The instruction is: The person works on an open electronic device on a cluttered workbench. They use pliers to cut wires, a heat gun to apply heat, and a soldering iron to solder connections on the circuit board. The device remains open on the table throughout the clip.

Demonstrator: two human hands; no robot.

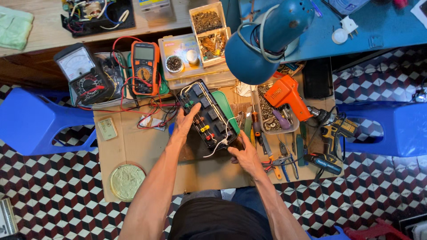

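- The left hand (183, 126) lies on the left long edge of a black circuit board (208, 114), its fingers spread flat and reaching up over the board's upper half; it presses and steadies the board without closing around it.
- The right hand (244, 153) sits at the board's lower right corner, fingers curled in at the edge where white wires (221, 141) run off; whether it pinches a wire or only the board's rim, I cannot tell.
- The circuit board lies tilted on the middle of a cardboard-covered worktop (133, 146), its upper end toward an orange multimeter (145, 67) and its right side against a green tray (226, 109).
- It looks stiff and fairly light, but studded with black relays and small yellow and red parts, so it seems fragile on top; the bare long edges and corners look like the safe places to hold, away from the loose wires.
- Red and black test leads (151, 111) trail across the worktop just left of the board.
- An analogue meter (84, 73) stands further left, an orange drill (289, 95) and assorted hand tools (280, 155) lie to the right, and a blue lamp (267, 40) hangs over the upper right.
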